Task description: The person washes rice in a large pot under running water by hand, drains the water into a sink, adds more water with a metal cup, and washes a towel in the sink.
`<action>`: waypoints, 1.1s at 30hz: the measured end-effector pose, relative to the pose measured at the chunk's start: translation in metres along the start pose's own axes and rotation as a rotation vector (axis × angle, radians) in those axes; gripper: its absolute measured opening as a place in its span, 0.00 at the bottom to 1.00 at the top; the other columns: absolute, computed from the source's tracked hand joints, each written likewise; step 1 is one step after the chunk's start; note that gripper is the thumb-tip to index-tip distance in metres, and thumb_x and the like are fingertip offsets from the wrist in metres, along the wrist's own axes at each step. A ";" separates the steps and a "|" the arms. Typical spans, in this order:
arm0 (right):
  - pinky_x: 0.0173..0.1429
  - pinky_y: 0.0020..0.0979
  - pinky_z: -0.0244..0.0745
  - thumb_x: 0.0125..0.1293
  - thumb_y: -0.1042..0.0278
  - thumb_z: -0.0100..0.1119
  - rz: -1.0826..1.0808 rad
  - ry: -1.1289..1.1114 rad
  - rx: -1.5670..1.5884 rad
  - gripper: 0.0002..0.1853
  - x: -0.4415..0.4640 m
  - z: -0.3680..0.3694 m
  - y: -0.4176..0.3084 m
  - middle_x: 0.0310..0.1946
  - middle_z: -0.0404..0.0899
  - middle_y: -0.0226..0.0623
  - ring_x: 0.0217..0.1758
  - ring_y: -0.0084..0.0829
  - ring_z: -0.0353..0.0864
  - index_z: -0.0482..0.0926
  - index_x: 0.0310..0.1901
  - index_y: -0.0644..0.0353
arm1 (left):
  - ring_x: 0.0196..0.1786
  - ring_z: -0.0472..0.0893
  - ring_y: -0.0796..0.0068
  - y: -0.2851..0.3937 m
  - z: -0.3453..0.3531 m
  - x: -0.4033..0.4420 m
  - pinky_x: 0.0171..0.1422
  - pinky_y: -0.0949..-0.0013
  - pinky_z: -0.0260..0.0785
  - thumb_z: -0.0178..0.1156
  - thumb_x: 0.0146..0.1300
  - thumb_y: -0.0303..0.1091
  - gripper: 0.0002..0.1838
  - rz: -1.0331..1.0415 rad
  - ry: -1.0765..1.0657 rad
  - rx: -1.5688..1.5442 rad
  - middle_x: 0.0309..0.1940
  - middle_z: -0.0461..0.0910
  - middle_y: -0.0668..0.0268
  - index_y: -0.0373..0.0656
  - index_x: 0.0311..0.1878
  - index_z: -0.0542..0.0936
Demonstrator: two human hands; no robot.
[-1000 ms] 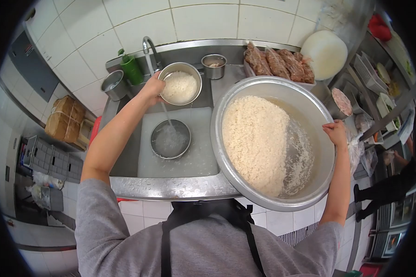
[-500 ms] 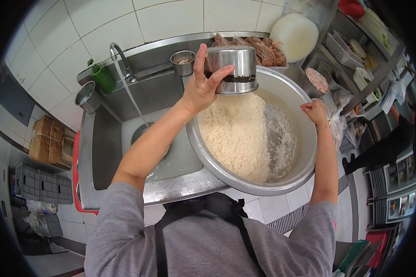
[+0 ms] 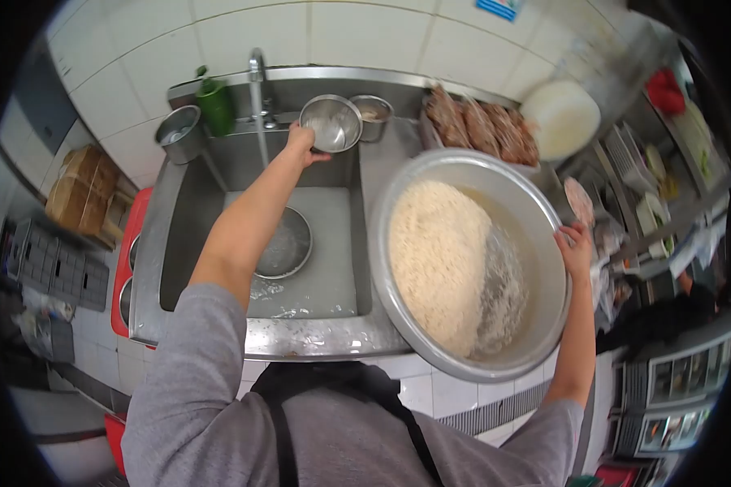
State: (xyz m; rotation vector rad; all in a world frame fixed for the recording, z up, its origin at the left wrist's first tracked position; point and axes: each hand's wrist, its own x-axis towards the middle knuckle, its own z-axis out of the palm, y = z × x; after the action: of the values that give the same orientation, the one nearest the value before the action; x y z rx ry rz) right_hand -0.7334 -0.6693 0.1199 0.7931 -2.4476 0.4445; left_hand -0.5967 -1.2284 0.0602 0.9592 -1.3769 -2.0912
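My left hand [image 3: 304, 146] grips a metal container [image 3: 333, 123] by its side, above the back of the sink and near the running tap [image 3: 257, 77]. The container's mouth is turned toward me, and I see no rice in it. At the right rim of a large metal basin [image 3: 495, 373], my right hand [image 3: 575, 247] is closed with its fingers over the edge. White rice [image 3: 437, 264] is heaped on the basin's left side, and cloudy water with loose grains lies on its right side.
In the sink [image 3: 321, 296] a round metal bowl [image 3: 286, 243] stands in water. A green bottle [image 3: 214, 105], a metal pot [image 3: 179, 134] and a small metal bowl [image 3: 372, 116] line the back edge. Bagged brown food [image 3: 479, 126] sits behind the basin. Shelves stand at right.
My left hand has moved the metal container from above the basin leftward to the sink, turning it from upside down to mouth toward me. My right hand has stayed at the basin's rim.
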 end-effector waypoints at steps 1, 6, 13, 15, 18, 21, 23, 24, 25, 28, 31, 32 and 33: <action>0.46 0.31 0.68 0.46 0.63 0.63 -0.033 0.006 0.010 0.11 0.018 -0.001 -0.019 0.39 0.72 0.42 0.44 0.36 0.72 0.80 0.33 0.57 | 0.41 0.74 0.47 -0.003 -0.026 0.019 0.33 0.43 0.71 0.37 0.54 0.24 0.24 -0.054 -0.027 0.014 0.49 0.65 0.51 0.47 0.57 0.56; 0.33 0.21 0.68 0.52 0.76 0.56 -0.134 -0.153 0.475 0.07 0.094 0.001 -0.201 0.33 0.74 0.37 0.31 0.27 0.74 0.78 0.35 0.62 | 0.40 0.75 0.46 0.015 -0.093 0.054 0.33 0.43 0.72 0.43 0.56 0.28 0.16 -0.267 0.028 0.071 0.44 0.70 0.47 0.34 0.49 0.67; 0.28 0.20 0.70 0.57 0.63 0.55 -0.062 -0.828 0.817 0.12 0.169 0.160 -0.476 0.22 0.76 0.32 0.22 0.20 0.73 0.78 0.37 0.61 | 0.34 0.77 0.49 -0.027 -0.176 0.199 0.29 0.50 0.74 0.55 0.51 0.32 0.13 0.489 -0.868 1.381 0.31 0.76 0.51 0.34 0.38 0.75; 0.30 0.21 0.73 0.56 0.65 0.55 0.256 -0.819 1.143 0.11 0.174 0.217 -0.531 0.24 0.75 0.33 0.22 0.22 0.73 0.76 0.35 0.65 | 0.33 0.78 0.54 0.010 -0.163 0.149 0.29 0.54 0.74 0.57 0.46 0.32 0.12 0.682 -1.088 1.522 0.27 0.77 0.51 0.35 0.34 0.77; 0.27 0.23 0.73 0.55 0.71 0.53 0.758 -0.698 1.531 0.07 0.178 0.273 -0.576 0.24 0.75 0.35 0.23 0.26 0.74 0.75 0.28 0.66 | 0.31 0.79 0.56 0.024 -0.152 0.114 0.28 0.56 0.74 0.55 0.45 0.31 0.12 -0.239 -0.264 0.845 0.30 0.77 0.50 0.34 0.33 0.77; 0.24 0.25 0.72 0.54 0.69 0.54 0.468 -0.809 1.230 0.07 0.181 0.284 -0.590 0.23 0.75 0.36 0.22 0.26 0.75 0.75 0.28 0.64 | 0.29 0.79 0.55 0.025 -0.166 0.119 0.26 0.56 0.73 0.50 0.47 0.29 0.12 -0.023 -0.293 0.832 0.31 0.77 0.49 0.30 0.32 0.76; 0.23 0.26 0.71 0.53 0.65 0.54 0.208 -0.799 0.687 0.09 0.182 0.289 -0.580 0.21 0.74 0.37 0.20 0.26 0.75 0.76 0.28 0.62 | 0.33 0.79 0.55 0.029 -0.172 0.133 0.31 0.57 0.73 0.48 0.49 0.30 0.14 0.152 -0.334 1.179 0.34 0.77 0.48 0.31 0.34 0.77; 0.22 0.26 0.71 0.53 0.63 0.54 -0.144 -0.645 0.541 0.10 0.175 0.295 -0.565 0.19 0.74 0.38 0.19 0.26 0.75 0.76 0.31 0.61 | 0.37 0.78 0.56 0.039 -0.171 0.130 0.39 0.60 0.72 0.50 0.48 0.34 0.15 0.201 -0.346 1.349 0.36 0.76 0.49 0.35 0.35 0.78; 0.21 0.26 0.71 0.53 0.61 0.54 -0.482 -0.479 0.386 0.12 0.168 0.302 -0.552 0.18 0.74 0.39 0.19 0.27 0.75 0.76 0.34 0.60 | 0.37 0.78 0.56 0.041 -0.171 0.129 0.39 0.60 0.72 0.50 0.48 0.34 0.15 0.196 -0.354 1.344 0.36 0.76 0.49 0.35 0.35 0.78; 0.20 0.32 0.73 0.53 0.59 0.52 0.178 -1.197 0.360 0.15 0.155 0.270 -0.542 0.17 0.76 0.45 0.19 0.33 0.78 0.76 0.31 0.65 | 0.42 0.76 0.57 0.044 -0.161 0.137 0.46 0.62 0.69 0.51 0.46 0.36 0.15 0.433 -0.472 1.552 0.37 0.77 0.53 0.37 0.33 0.79; 0.17 0.26 0.72 0.57 0.65 0.48 0.388 -1.143 0.467 0.15 0.133 0.295 -0.519 0.14 0.73 0.41 0.15 0.28 0.75 0.71 0.39 0.70 | 0.42 0.76 0.57 0.046 -0.142 0.114 0.47 0.62 0.69 0.52 0.45 0.35 0.14 0.500 -0.474 1.481 0.38 0.76 0.53 0.39 0.34 0.79; 0.16 0.26 0.71 0.58 0.69 0.45 0.410 -1.111 0.539 0.13 0.123 0.294 -0.518 0.14 0.73 0.41 0.13 0.27 0.74 0.71 0.36 0.74 | 0.42 0.77 0.58 0.052 -0.132 0.100 0.46 0.62 0.69 0.54 0.44 0.33 0.13 0.530 -0.482 1.513 0.38 0.76 0.53 0.41 0.34 0.80; 0.16 0.26 0.71 0.58 0.69 0.45 0.424 -1.112 0.542 0.13 0.116 0.291 -0.521 0.14 0.73 0.41 0.13 0.27 0.74 0.71 0.36 0.74 | 0.42 0.77 0.58 0.049 -0.121 0.096 0.46 0.62 0.69 0.54 0.44 0.33 0.13 0.528 -0.496 1.516 0.38 0.76 0.53 0.41 0.34 0.80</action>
State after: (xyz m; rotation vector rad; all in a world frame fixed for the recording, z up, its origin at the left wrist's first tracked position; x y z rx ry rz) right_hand -0.6024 -1.2557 0.0253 0.8588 -3.6374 1.0818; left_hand -0.5676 -1.3874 0.0451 0.3223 -3.0926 -0.6145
